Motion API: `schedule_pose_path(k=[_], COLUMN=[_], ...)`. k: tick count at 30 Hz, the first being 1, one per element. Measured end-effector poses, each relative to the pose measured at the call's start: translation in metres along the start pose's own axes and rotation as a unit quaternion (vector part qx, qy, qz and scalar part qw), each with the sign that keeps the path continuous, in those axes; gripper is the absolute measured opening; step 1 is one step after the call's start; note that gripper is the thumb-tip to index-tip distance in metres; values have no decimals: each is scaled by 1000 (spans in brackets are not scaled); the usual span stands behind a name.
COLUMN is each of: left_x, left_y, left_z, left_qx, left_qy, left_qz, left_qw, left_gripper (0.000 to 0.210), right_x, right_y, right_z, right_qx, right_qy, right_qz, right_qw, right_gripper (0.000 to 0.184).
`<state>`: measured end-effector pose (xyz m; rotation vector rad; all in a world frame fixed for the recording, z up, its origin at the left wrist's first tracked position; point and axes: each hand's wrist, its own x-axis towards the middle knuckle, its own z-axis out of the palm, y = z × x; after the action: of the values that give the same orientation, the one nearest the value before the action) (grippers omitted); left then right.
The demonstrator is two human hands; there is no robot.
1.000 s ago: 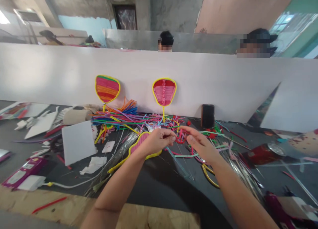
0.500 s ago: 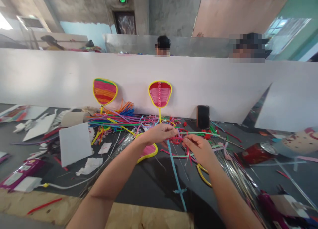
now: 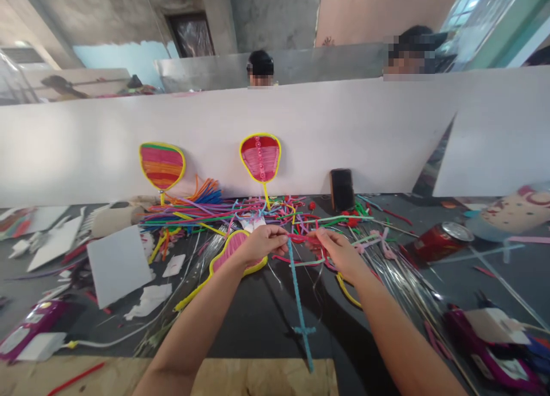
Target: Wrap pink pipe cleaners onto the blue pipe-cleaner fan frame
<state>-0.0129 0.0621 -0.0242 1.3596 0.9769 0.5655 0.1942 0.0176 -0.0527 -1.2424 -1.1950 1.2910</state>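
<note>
My left hand point(image 3: 268, 241) is closed in a pinch at the top of a blue fuzzy pipe-cleaner stem point(image 3: 297, 295), which has a short crosspiece near its lower end. A pinkish-red pipe cleaner point(image 3: 298, 236) runs between my two hands, above the stem's top. My right hand point(image 3: 335, 248) pinches its other end. How it joins the stem is hidden by my fingers. Under my left wrist lies a pink fan shape with a yellow rim point(image 3: 234, 250). Loose pink and pale green pipe cleaners point(image 3: 307, 263) lie under my hands.
Two fan shapes, one striped point(image 3: 162, 165) and one pink point(image 3: 260, 158), stand against the white partition point(image 3: 206, 115). A pipe-cleaner pile point(image 3: 189, 212), black phone point(image 3: 342, 189), red can point(image 3: 442, 241), metal wires point(image 3: 412, 298) and purple glue guns point(image 3: 36, 324) surround my hands. People sit beyond the partition.
My view has shifted and tilted. My hands have drawn farther apart, and the pinkish-red pipe cleaner now stretches between them. The blue stem still hangs toward me.
</note>
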Motion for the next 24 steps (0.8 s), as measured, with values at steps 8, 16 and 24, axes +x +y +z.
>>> schedule_pose_path(k=[8, 16, 24], left_x=[11, 17, 8], left_y=[1, 6, -35], left_z=[2, 6, -2], left_qx=[63, 140, -271], left_qy=[-7, -6, -38], left_qz=[25, 60, -33], left_qw=[998, 988, 961], left_gripper=[27, 29, 39], right_x=[14, 16, 27], right_y=[-19, -16, -12], right_z=[-2, -5, -14], right_qx=[-236, -207, 88], right_qy=[-91, -83, -33], right_qz=[-82, -61, -2], right_qw=[964, 973, 996], right_gripper=[24, 21, 23])
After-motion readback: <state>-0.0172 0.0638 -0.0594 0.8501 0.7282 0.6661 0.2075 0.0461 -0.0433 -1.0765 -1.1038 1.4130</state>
